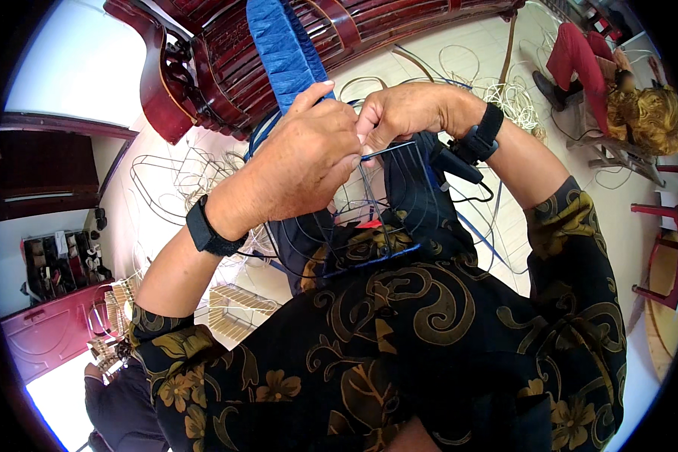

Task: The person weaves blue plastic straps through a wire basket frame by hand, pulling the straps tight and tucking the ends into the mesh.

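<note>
My left hand [305, 154] is closed at the upper left corner of a thin dark wire frame [426, 173] over my lap, with a fingertip over a long, wide blue woven strip [282, 41] that extends away from me. My right hand [403, 113] pinches beside it, thumb and finger meeting my left fingertips. What exactly both pinches hold is hidden by the fingers. A short blue length [368, 157] shows on the frame's top bar just under them. Black bands circle both wrists, and a black device [456, 166] with a cable hangs by my right wrist.
A red wooden bench [226, 75] stands ahead. Loose pale cord [505, 102] and wire frames [158, 173] lie on the tiled floor. A person in red trousers [572, 60] sits at the right; another in dark clothes [120, 407] is at lower left, near a shoe rack [64, 264].
</note>
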`<state>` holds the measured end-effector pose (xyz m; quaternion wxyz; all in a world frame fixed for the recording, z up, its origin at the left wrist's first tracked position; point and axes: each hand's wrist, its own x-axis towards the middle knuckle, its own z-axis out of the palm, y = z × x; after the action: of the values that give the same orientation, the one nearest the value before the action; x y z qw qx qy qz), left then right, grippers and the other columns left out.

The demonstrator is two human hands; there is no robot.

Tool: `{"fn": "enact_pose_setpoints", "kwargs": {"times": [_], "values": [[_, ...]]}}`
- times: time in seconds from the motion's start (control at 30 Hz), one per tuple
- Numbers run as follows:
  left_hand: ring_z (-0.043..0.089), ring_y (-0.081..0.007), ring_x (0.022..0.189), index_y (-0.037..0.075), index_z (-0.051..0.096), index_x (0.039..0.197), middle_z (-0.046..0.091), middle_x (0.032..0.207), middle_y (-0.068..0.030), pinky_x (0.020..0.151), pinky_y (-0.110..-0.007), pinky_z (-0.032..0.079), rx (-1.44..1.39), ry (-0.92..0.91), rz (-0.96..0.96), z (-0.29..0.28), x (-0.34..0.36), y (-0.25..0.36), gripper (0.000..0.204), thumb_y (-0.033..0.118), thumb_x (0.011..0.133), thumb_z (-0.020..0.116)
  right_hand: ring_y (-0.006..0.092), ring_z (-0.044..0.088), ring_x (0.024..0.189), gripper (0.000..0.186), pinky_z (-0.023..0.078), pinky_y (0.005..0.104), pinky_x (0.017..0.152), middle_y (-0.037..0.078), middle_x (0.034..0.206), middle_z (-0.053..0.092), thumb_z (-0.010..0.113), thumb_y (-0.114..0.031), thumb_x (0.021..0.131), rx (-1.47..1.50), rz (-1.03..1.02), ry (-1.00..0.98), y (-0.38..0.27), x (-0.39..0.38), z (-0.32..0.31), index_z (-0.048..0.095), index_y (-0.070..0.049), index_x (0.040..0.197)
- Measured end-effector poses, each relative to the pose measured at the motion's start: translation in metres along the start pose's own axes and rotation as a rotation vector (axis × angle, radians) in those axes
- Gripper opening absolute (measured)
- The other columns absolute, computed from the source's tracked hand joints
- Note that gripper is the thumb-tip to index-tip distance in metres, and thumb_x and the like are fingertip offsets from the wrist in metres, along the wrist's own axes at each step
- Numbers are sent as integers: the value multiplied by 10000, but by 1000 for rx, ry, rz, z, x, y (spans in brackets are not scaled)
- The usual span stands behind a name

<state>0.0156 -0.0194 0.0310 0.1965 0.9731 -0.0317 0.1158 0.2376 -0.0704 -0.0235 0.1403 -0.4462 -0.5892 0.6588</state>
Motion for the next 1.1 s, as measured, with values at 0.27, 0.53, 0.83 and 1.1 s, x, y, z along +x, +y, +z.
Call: {"fn": "enact_pose_setpoints", "kwargs": {"times": [0.27, 0.53, 0.83, 1.1], "values": [[603, -310, 979, 56, 666, 880, 593, 878, -111, 1166, -521, 294, 47, -24, -144, 4, 10, 13, 138, 75, 772, 750, 46, 414, 560, 113, 290, 247, 512, -99, 639, 592, 736, -197, 883, 35, -97, 11, 16, 3, 2, 795, -110, 841], [589, -301, 899, 59, 661, 889, 544, 839, -92, 1094, -534, 372, 206, -20, -178, 14, 20, 28, 178, -26, 737, 700, 60, 463, 622, 216, 380, 271, 603, -68, 659, 595, 684, -189, 940, -98, -172, 77, 5, -10, 4, 731, -47, 783], [576, -332, 1096, 29, 638, 857, 592, 988, -115, 1095, -571, 369, 197, 69, -214, 18, 19, 29, 170, -35, 705, 681, 124, 661, 786, 200, 516, 310, 753, 61, 856, 755, 711, -194, 924, -190, -180, 86, 7, -1, 6, 765, -13, 991], [594, -311, 1028, 42, 620, 805, 574, 912, -99, 1103, -562, 360, 141, 46, -284, 6, 11, 27, 136, -32, 708, 679, 134, 649, 766, 198, 511, 312, 721, 74, 866, 753, 691, -173, 919, -252, -215, 69, -2, -4, 5, 758, -36, 1045]]}}
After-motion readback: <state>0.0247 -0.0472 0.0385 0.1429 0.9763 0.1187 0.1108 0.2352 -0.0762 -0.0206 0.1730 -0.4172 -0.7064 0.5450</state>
